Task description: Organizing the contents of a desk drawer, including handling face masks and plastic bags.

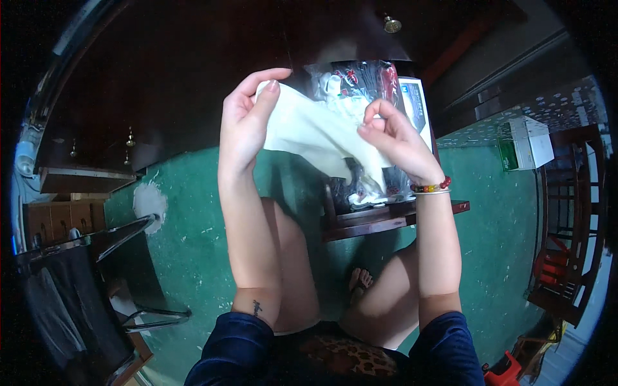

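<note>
Between my two hands a thin, limp, cream-white piece is stretched out above an open drawer. Narrow, finger-like ends hang from its lower right; whether it is a glove or a cloth I cannot tell. My left hand pinches its upper left corner between thumb and fingers. At the right end, my right hand is closed on it, thumb against bent fingers. The dark wooden drawer below holds clear plastic packets with white, black and red contents. A white and blue box lies at their right.
The drawer juts out over my knees from a dark brown cabinet with brass knobs. A black chair stands at the left on the green floor. At the right are a white and green box and a dark wooden chair.
</note>
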`<action>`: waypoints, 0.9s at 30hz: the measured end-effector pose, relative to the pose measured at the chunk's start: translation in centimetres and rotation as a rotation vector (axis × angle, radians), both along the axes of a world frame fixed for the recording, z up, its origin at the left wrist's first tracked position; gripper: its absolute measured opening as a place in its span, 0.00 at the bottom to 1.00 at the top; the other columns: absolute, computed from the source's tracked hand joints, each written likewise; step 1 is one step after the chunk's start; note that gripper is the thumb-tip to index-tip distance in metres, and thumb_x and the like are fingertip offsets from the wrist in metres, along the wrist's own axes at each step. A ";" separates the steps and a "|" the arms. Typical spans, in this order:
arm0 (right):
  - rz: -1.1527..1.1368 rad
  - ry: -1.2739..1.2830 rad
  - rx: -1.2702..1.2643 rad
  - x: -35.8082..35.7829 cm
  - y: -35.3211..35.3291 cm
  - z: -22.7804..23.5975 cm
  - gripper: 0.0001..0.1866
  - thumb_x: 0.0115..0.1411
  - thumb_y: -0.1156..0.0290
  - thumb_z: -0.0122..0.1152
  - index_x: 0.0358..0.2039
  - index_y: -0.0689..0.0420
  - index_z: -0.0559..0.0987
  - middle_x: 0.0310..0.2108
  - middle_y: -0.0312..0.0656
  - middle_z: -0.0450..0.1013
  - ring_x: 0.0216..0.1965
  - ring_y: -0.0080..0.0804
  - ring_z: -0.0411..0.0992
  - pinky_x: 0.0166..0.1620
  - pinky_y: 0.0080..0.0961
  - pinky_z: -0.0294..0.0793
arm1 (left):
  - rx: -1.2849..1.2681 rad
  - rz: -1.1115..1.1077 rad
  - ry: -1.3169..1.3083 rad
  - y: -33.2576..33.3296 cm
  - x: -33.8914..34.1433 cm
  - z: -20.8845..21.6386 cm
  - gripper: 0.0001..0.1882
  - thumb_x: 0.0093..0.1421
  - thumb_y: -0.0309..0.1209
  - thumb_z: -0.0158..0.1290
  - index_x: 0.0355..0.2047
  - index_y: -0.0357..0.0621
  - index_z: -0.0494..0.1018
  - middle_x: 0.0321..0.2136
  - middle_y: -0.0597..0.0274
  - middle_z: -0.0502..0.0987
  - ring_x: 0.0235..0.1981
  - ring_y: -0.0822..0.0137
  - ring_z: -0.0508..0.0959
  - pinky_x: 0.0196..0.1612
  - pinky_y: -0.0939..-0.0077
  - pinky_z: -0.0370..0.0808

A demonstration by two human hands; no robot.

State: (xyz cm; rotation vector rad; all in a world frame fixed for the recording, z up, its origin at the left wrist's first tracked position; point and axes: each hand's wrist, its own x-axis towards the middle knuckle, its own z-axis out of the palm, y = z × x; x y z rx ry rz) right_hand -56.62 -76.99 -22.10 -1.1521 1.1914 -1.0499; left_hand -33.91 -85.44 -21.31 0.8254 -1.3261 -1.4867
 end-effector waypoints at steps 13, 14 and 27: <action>0.316 0.071 0.153 -0.7 0.7 1.1 0.12 0.58 0.73 0.60 0.42 0.62 0.76 0.27 0.27 0.72 0.28 0.09 0.65 0.31 0.09 0.64 | 0.032 -0.085 0.096 0.7 1.9 1.6 0.16 0.66 0.29 0.38 0.49 0.39 0.71 0.30 0.65 0.77 0.32 0.76 0.76 0.39 0.83 0.72; 0.282 0.109 0.114 -0.8 0.8 1.6 0.10 0.59 0.71 0.61 0.39 0.62 0.77 0.28 0.27 0.72 0.29 0.09 0.65 0.31 0.08 0.63 | 0.028 -0.103 0.106 0.7 2.1 1.5 0.17 0.65 0.29 0.38 0.49 0.38 0.71 0.30 0.65 0.77 0.32 0.76 0.76 0.38 0.83 0.72; -0.002 -0.152 -0.007 -1.5 1.3 0.0 0.16 0.63 0.60 0.52 0.36 0.62 0.76 0.45 0.45 0.72 0.46 0.28 0.70 0.51 0.26 0.68 | 0.034 -0.114 0.165 1.0 2.9 2.0 0.16 0.58 0.24 0.44 0.47 0.35 0.70 0.29 0.55 0.80 0.30 0.71 0.79 0.36 0.81 0.74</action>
